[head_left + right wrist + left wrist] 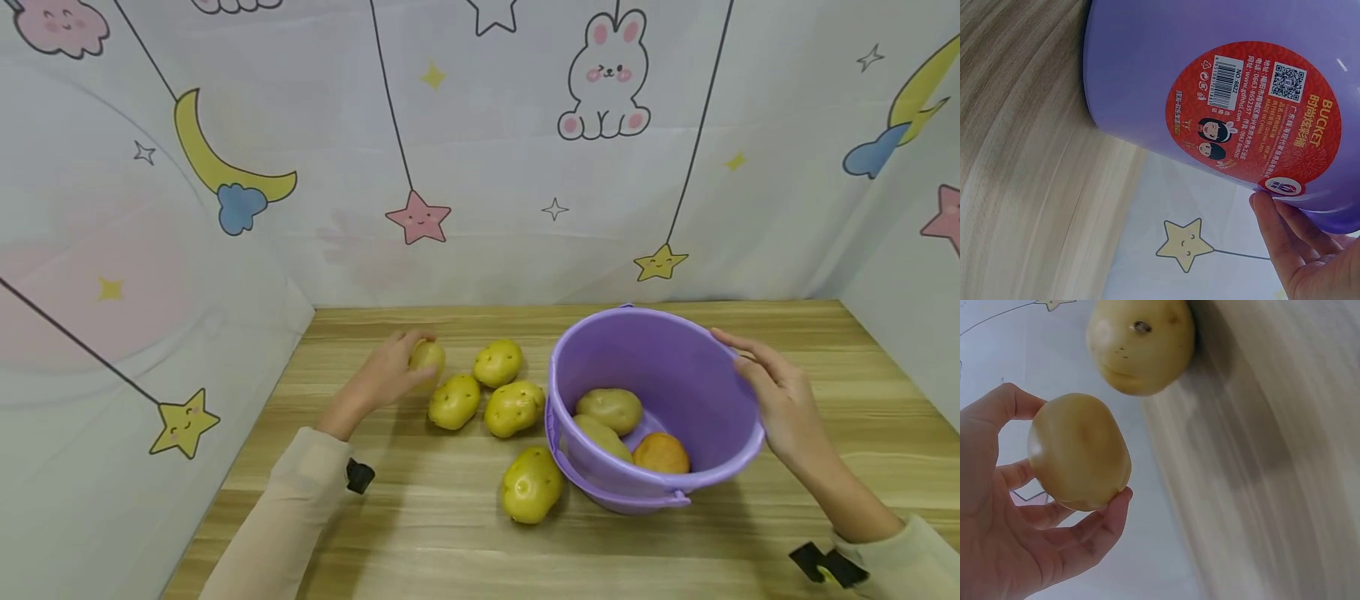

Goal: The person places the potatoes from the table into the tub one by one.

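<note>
My left hand (387, 369) holds a yellow potato (1079, 450) between thumb and curled fingers, at the left end of a loose group. Beside it lie more potatoes: one (454, 402) just to the right, one (498, 363) behind, and one (514, 408) near the bucket. Another potato (532, 486) sits in front, close to the bucket's left side. With my right hand (783, 400) I grip the right rim of the purple bucket (660, 337). Inside the bucket are two pale potatoes, one (609, 410) behind the other, and a round orange-brown item (662, 453).
The wood-grain table (420, 533) ends at a white cloth backdrop (510, 167) printed with stars, moons and a rabbit, with cloth on both sides as well. The bucket's handle (622, 500) hangs down at its front left. A red label (1254, 119) covers part of its outside.
</note>
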`<control>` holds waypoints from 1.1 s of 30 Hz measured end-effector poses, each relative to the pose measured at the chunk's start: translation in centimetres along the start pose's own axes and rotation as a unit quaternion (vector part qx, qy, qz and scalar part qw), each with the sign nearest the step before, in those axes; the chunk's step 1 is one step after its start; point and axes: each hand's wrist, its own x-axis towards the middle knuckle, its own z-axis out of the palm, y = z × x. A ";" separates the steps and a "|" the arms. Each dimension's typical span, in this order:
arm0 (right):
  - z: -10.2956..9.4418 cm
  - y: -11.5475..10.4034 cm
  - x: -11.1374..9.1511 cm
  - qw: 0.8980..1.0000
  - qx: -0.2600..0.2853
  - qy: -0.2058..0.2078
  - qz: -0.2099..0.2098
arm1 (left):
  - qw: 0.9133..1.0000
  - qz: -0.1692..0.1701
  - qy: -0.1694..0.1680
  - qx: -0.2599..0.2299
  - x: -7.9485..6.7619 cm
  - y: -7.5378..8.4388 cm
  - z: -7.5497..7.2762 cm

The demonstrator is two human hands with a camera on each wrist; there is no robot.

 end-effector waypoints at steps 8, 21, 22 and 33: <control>0.1 -0.2 -0.3 1.000 -0.007 -0.001 0.006 | 0.999 0.046 0.016 -0.008 -0.2 2.1 -1.1; 0.3 -0.3 -0.7 1.000 -0.008 0.005 0.006 | 0.996 0.082 0.022 -0.007 -0.7 6.6 -2.7; 0.3 -0.4 -0.7 1.000 -0.008 0.004 0.006 | 0.996 0.086 0.021 -0.006 -0.7 6.9 -2.8; 0.3 -0.5 -0.7 1.000 -0.010 0.008 0.004 | 0.991 0.128 0.028 -0.013 -0.9 9.5 -3.5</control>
